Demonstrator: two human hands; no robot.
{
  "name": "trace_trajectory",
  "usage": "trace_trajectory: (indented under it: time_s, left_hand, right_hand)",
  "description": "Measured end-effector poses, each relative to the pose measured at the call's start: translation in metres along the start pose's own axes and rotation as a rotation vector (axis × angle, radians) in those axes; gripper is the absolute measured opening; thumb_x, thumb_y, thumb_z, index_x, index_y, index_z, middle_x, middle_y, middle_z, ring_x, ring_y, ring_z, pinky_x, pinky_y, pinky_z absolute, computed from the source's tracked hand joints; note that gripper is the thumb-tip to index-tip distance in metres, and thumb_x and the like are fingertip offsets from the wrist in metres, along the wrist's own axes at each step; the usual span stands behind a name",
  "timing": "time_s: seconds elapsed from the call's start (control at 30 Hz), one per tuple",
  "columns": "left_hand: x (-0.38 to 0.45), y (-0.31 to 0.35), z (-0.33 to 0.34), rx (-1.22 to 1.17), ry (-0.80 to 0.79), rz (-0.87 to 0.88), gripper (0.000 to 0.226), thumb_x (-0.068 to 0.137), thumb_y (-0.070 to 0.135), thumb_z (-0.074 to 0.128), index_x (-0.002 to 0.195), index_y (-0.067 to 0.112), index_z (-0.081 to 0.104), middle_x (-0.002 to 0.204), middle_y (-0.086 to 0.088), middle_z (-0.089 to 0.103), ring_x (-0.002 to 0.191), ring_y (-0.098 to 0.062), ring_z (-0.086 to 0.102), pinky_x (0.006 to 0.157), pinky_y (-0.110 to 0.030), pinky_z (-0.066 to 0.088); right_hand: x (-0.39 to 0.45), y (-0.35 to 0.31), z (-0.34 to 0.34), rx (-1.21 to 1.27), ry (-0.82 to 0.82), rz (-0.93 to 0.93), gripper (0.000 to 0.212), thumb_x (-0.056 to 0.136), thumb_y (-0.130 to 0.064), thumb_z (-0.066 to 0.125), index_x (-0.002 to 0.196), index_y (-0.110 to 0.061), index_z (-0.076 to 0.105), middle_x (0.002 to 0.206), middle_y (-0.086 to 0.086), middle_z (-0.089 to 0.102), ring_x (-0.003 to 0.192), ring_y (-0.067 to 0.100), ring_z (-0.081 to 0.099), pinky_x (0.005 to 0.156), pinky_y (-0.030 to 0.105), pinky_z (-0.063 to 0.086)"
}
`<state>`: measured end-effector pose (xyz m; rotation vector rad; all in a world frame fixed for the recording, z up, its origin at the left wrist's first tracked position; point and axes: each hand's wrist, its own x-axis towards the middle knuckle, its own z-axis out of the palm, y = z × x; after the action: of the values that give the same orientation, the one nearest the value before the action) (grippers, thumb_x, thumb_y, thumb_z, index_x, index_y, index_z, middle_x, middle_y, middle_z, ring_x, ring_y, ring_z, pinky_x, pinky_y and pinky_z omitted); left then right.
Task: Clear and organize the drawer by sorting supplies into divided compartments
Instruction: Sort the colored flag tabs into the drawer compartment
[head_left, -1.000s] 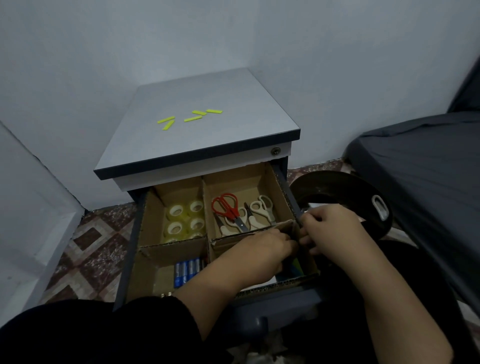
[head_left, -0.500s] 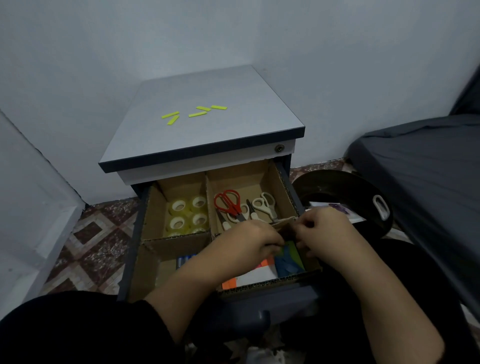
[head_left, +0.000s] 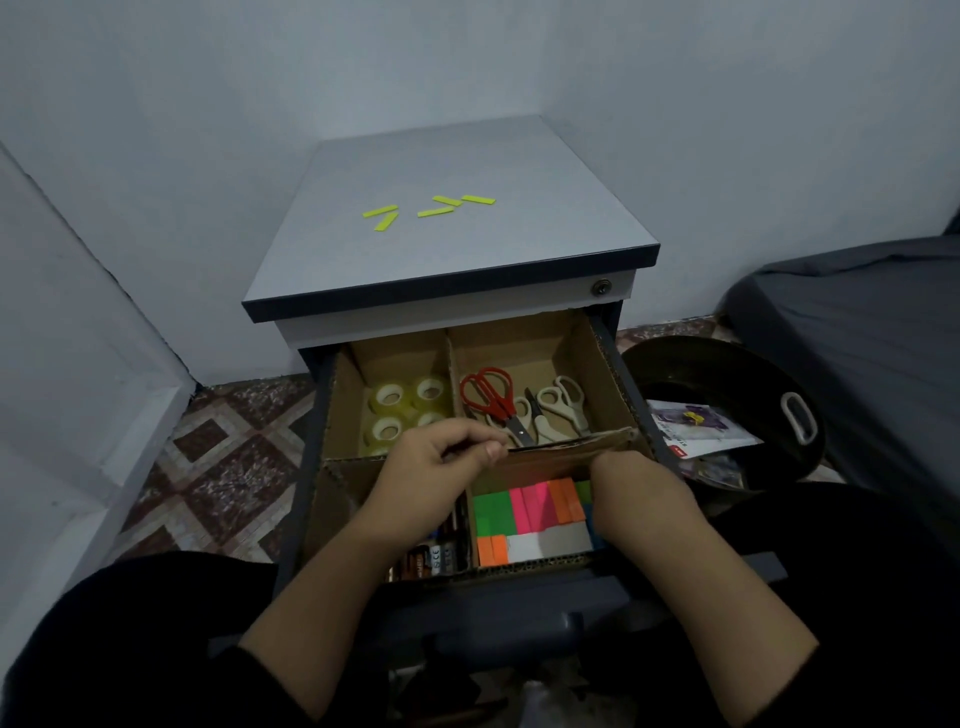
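Tape rolls (head_left: 404, 411): clear rolls in the drawer's back-left compartment.
Batteries (head_left: 434, 556): front-left compartment, partly under the left forearm.
Left hand (head_left: 436, 467): fingers curled, thumb and fingers pinching the top edge of the cardboard divider (head_left: 571, 448) that runs across the drawer.
Scissors (head_left: 491, 397): one red-handled pair and white-handled ones, back-right compartment – just behind the divider.
Sticky notes (head_left: 530, 512): green, pink and orange pads over a white block, front-right compartment.
Right hand (head_left: 631, 491): reaches down into the front-right compartment beside the notes – its fingers are hidden, so I cannot tell their state.
Drawer (head_left: 605, 338): pulled open, lined with cardboard.
Desk top (head_left: 447, 239): yellow strips (head_left: 431, 208) scattered on it.
Black bin (head_left: 727, 384): on the floor right of the drawer, papers inside.
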<state>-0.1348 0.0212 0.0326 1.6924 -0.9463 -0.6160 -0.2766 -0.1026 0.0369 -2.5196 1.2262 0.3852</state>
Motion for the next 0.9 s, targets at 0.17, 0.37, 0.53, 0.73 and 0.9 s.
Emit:
trace_trajectory:
  time_s: [0.17, 0.37, 0.53, 0.73, 0.9]
  left_hand:
    - [0.002, -0.001, 0.0, 0.004, -0.031, -0.003, 0.019, 0.088, 0.006, 0.064, 0.089, 0.022, 0.073, 0.088, 0.01, 0.072, 0.093, -0.008, 0.067, 0.091, -0.03, 0.053]
    - [0.002, -0.001, -0.001, 0.015, -0.037, -0.002, 0.021, 0.088, 0.009, 0.064, 0.086, 0.028, 0.073, 0.086, 0.013, 0.072, 0.092, -0.007, 0.066, 0.089, -0.03, 0.054]
    - [0.002, 0.0, -0.001, 0.022, -0.044, -0.005, 0.018, 0.089, 0.009, 0.064, 0.087, 0.024, 0.073, 0.087, 0.011, 0.071, 0.09, -0.008, 0.065, 0.088, -0.029, 0.054]
    - [0.002, 0.0, -0.001, 0.02, -0.048, -0.004, 0.017, 0.089, 0.009, 0.064, 0.088, 0.024, 0.072, 0.087, 0.012, 0.071, 0.091, -0.007, 0.065, 0.088, -0.027, 0.054]
    - [0.001, 0.001, -0.001, 0.014, -0.041, -0.001, 0.019, 0.089, 0.008, 0.064, 0.086, 0.026, 0.072, 0.084, 0.014, 0.07, 0.086, -0.004, 0.064, 0.085, -0.025, 0.053]
  right_hand:
    - [0.002, -0.002, -0.001, -0.043, 0.005, 0.004, 0.019, 0.091, -0.007, 0.049, 0.106, -0.01, 0.061, 0.109, 0.007, 0.062, 0.106, 0.025, 0.061, 0.073, 0.03, 0.043]
    - [0.008, 0.0, -0.001, -0.05, 0.009, 0.001, 0.007, 0.09, -0.017, 0.058, 0.093, -0.013, 0.063, 0.071, -0.003, 0.045, 0.083, 0.02, 0.058, 0.067, 0.028, 0.044]
    - [0.009, 0.001, 0.002, -0.043, 0.044, -0.008, 0.022, 0.09, -0.02, 0.06, 0.07, -0.019, 0.05, 0.068, -0.004, 0.043, 0.076, 0.018, 0.054, 0.066, 0.028, 0.044]
    - [0.012, 0.002, 0.01, -0.041, 0.072, -0.033, 0.007, 0.092, -0.015, 0.055, 0.094, -0.014, 0.062, 0.068, -0.006, 0.04, 0.075, 0.016, 0.052, 0.066, 0.027, 0.044]
    - [0.01, 0.001, 0.007, -0.04, 0.073, -0.022, 0.006, 0.092, -0.018, 0.057, 0.089, -0.014, 0.059, 0.068, -0.005, 0.04, 0.084, 0.019, 0.059, 0.066, 0.027, 0.043]
